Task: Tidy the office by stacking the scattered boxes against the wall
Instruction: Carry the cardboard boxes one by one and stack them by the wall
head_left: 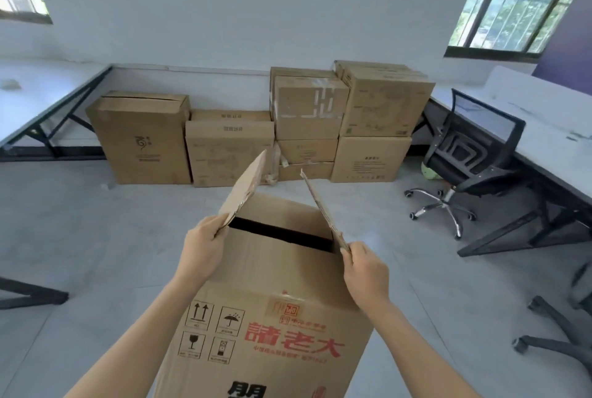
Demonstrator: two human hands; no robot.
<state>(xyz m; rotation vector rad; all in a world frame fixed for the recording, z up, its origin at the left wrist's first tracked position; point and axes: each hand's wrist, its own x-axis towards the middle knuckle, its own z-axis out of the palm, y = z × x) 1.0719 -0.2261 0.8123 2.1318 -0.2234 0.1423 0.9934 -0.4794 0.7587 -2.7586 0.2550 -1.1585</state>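
Left hand [205,245] and right hand [365,269] each pinch raised flap of tall brown printed cardboard box [269,317], likely for closing before stacking.

From my remote seat I see only skin: the left hand [200,248] and left forearm [152,327], to the left of the red-lettered carton [272,317], are bare down to the frame's edge. Right of the carton, the right hand [365,272] and right forearm [407,340] are equally bare, slim and smooth.
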